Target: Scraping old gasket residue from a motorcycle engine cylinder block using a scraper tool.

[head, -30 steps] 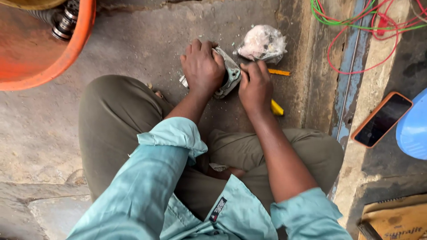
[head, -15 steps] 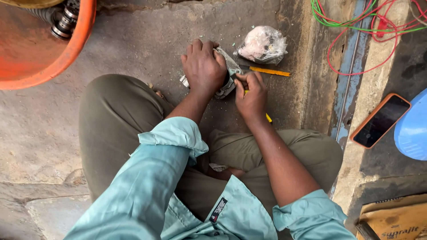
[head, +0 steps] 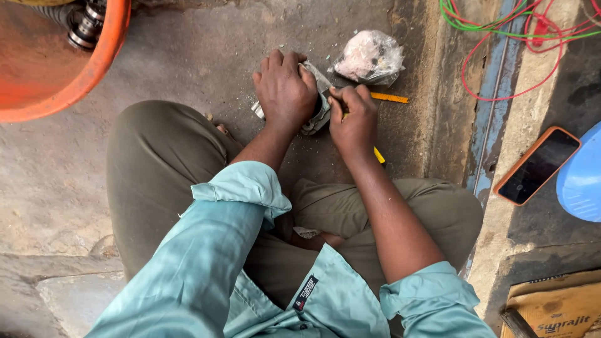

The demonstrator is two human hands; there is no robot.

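Two hands are working low on the concrete floor (head: 188,56) in front of my crossed legs, with an orange tub (head: 75,75) sitting at the upper left. Beyond my hands a clear bag (head: 369,57) of pale material is lying, and off to the right a phone (head: 537,164) is resting beside the blue stool (head: 582,178). My left hand (head: 285,91) is pressing down, clamped over a grey metal part (head: 320,100) on the floor. My right hand (head: 354,119) is closed around a yellow-handled tool (head: 385,98), its tip against that part. I am judging that the tip could skid off the metal toward my left fingers if the pressing grip loosens.
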